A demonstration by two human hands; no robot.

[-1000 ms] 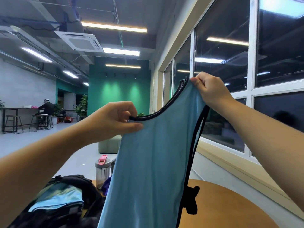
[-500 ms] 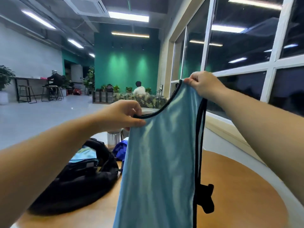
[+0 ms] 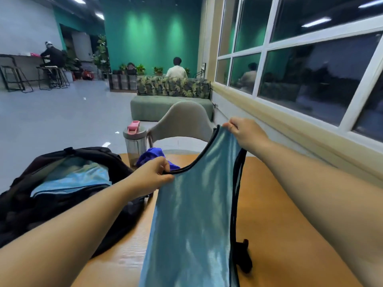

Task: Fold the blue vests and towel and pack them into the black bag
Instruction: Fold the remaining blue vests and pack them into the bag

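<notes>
Wooden desk [image 3: 275,204] carries a clear water bottle [image 3: 135,142] with pink lid at its far edge. Grey chair [image 3: 182,123] stands just behind. Green sofa [image 3: 163,106] beyond; a seated person [image 3: 176,69] past it.

vest comes down toward the table

both hands lower: the left hand [image 3: 152,176] and right hand [image 3: 245,132], a second ago up against the windows, now hold the blue vest [image 3: 192,214] low over the wooden table [image 3: 279,224]. the person's head tips down too, so the ceiling lights leave view and the open black bag [image 3: 68,189], the bottle [image 3: 134,143], the purple cloth [image 3: 154,155] and a grey chair [image 3: 182,121] show in full.
</notes>
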